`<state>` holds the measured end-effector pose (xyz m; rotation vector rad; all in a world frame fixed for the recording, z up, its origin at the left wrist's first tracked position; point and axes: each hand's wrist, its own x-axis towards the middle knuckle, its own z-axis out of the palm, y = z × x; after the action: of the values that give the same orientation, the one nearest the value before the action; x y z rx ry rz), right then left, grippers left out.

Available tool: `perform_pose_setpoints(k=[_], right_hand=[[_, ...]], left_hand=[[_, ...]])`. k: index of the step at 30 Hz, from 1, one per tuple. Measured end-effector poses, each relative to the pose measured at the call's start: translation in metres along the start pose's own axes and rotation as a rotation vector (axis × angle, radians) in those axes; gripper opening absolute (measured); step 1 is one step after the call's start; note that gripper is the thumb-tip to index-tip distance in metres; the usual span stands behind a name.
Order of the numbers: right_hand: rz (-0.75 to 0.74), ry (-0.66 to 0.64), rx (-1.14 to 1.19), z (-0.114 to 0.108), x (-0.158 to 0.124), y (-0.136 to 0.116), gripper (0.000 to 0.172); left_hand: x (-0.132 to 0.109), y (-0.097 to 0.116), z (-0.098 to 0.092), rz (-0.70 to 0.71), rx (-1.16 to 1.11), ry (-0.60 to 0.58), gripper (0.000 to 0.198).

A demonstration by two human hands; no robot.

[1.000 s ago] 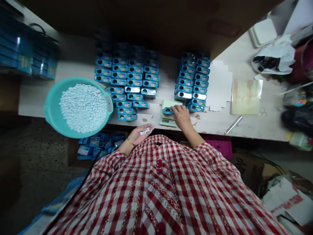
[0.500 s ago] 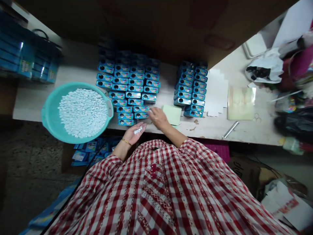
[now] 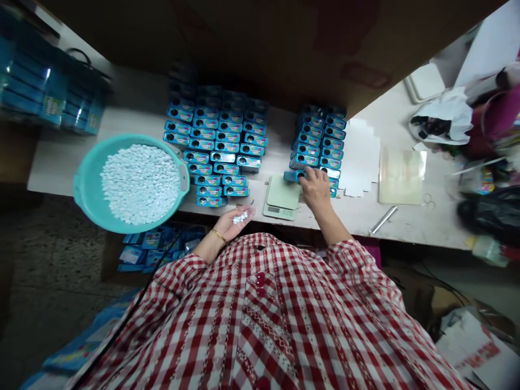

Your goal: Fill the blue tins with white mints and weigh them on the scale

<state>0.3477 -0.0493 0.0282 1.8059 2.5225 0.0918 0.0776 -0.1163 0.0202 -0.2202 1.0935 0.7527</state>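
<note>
Worn pale tabletop (image 3: 357,214). Round teal plastic basin (image 3: 83,189) of white tablets (image 3: 140,181) at 9 o'clock of the scale (image 3: 281,194); glossy blue tin rows (image 3: 219,146) at 11. Right hand (image 3: 316,189) clamps rectangular tin (image 3: 292,175) at scale's 1 o'clock; left hand (image 3: 231,223), cupped palm-up, holds loose tablets (image 3: 239,218).

Metal rod (image 3: 383,220), crumpled white bag (image 3: 449,115)

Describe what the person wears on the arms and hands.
Both arms are in loose sleeves of red-and-white checked cloth, the left sleeve and right sleeve ending short of the wrists. A thin gold-coloured bangle circles the left wrist. The left hand and right hand are bare, without gloves.
</note>
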Motion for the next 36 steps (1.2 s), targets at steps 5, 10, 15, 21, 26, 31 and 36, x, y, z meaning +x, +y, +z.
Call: perform_pose_setpoints(k=[5,10,15,21,26,31,36], right_hand=[[-0.158,-0.150,0.069,-0.013,-0.014,-0.042,0.025],[-0.174,-0.168,0.265,-0.022,-0.023,-0.090,0.030],[-0.402,-0.332,0.491,-0.032,-0.034,-0.146,0.032],[-0.518,-0.388,0.517,-0.022,-0.038,-0.159,0.026],[-0.546,-0.364,0.509,-0.018,-0.042,-0.160,0.024],[-0.515,-0.370,0.550,-0.020,-0.044,-0.157,0.024],[-0.367,-0.284,0.649,-0.013,-0.040,-0.136,0.024]], left_hand=[[0.002,-0.003,0.011,-0.028,-0.035,-0.058,0.037],[0.002,-0.005,0.010,-0.028,-0.036,-0.097,0.034],[-0.004,-0.012,-0.005,-0.045,-0.051,-0.042,0.030],[-0.015,-0.017,-0.020,-0.089,-0.056,0.036,0.034],[-0.016,-0.017,-0.024,-0.118,-0.036,0.038,0.034],[-0.016,-0.019,-0.019,-0.121,-0.032,0.005,0.033],[-0.011,-0.017,0.005,-0.086,-0.022,-0.056,0.030]])
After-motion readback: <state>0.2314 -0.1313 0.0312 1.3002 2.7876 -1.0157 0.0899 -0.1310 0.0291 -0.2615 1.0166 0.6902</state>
